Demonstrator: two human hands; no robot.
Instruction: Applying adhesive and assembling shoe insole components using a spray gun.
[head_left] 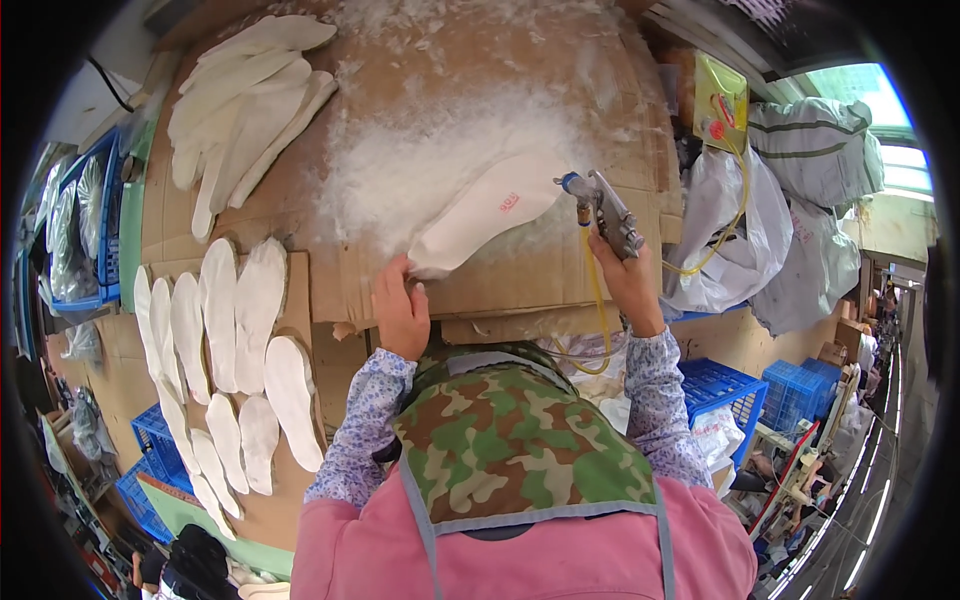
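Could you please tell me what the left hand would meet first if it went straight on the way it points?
Most likely the white insole, whose near end lies right at the left hand, though contact is unclear.

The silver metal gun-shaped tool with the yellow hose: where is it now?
In the head view, right of centre, the silver metal gun-shaped tool sits in the right grip, beside the right end of the white foot-shaped insole.

A workshop: the right hand (630,285) grips a hose-fed gun (613,215). Insoles (219,312) lie left of that grip, blue crates (717,382) to its right.
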